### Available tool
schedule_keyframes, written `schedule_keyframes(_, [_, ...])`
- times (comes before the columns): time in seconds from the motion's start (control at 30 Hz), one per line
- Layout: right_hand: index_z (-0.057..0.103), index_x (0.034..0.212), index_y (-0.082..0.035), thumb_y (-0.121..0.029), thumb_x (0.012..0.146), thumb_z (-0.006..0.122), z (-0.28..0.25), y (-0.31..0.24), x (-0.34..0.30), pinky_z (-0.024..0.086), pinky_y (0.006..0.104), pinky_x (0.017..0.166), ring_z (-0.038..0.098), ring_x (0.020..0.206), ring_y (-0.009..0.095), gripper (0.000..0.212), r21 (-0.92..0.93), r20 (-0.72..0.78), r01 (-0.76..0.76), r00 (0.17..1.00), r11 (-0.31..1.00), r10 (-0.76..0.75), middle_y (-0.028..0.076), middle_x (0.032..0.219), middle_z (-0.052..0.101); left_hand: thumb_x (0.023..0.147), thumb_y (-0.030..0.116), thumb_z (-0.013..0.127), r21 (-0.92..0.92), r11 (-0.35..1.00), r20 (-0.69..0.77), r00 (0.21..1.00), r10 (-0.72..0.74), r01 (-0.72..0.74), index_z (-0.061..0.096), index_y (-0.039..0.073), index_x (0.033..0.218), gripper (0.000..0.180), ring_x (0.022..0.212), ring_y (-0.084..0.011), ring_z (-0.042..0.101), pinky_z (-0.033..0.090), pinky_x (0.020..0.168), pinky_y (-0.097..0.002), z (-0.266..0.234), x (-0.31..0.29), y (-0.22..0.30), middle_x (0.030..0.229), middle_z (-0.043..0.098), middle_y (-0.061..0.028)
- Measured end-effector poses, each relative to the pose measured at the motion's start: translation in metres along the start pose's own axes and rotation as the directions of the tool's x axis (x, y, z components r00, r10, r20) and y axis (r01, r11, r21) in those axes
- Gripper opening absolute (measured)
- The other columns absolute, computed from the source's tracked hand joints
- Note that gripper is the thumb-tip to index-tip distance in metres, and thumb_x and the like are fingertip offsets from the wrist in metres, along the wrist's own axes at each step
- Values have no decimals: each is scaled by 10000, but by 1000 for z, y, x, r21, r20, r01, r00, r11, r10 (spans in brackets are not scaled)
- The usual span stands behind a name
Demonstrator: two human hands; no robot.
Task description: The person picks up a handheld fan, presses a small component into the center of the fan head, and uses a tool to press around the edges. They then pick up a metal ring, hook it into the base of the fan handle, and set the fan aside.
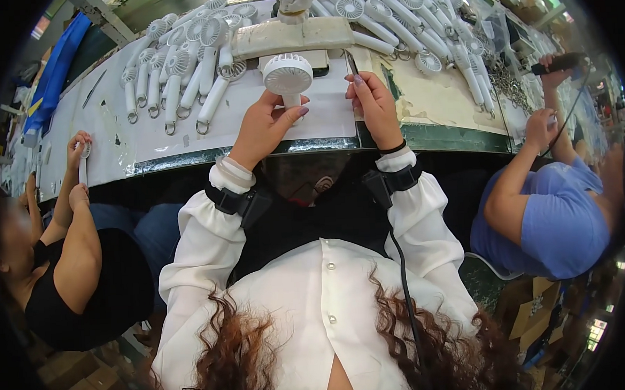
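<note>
A white handheld fan stands upright in my left hand, its round slotted head turned up and my fingers and thumb closed round the handle below it. My right hand pinches a thin, dark, pointed tool that looks like tweezers. Its tip points away from me, beside the fan and apart from it. Just beyond the fan, a pale padded bar lies across the worktable under a dark green machine part.
Many white handheld fans lie left of my hands, and another heap lies to the right. A slim tool rests far left. A person in black sits left, holding a fan; a person in blue works right with a dark tool.
</note>
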State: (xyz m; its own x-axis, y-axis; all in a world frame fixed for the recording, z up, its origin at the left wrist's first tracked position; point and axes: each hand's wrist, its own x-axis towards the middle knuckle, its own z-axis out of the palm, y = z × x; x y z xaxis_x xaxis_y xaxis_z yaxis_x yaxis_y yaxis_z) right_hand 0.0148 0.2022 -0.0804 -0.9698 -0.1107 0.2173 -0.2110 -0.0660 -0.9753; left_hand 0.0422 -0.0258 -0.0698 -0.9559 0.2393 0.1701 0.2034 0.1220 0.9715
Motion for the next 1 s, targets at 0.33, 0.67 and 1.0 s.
schedule_keyframes(0.33, [593,1080,-4,-212,1010,486,1,0,0,378,176,620,452,668,32,244,-84,18,55,998,995,-54,-26,798,571,899,172,672,2,993,14,993,116,-116,531,0,1247,413,1018,-175,623,503,859,-313,-8,-2,-3,1109,664,-112])
schedule_keyframes(0.67, [598,1082,0,-212,1009,488,3,1,-1,388,181,633,460,675,37,249,-88,21,68,998,994,-66,-22,801,577,904,255,665,22,995,-36,994,100,-100,634,27,1062,279,899,-188,642,500,810,-308,-8,-3,8,969,676,-102])
schedule_keyframes(1.0, [600,1099,-14,-222,1009,495,5,0,-2,376,172,609,461,669,32,250,-112,14,32,999,993,-30,-24,796,579,821,409,737,456,888,-72,992,103,-59,633,23,1042,457,756,-235,676,522,680,-334,5,6,12,864,672,-126])
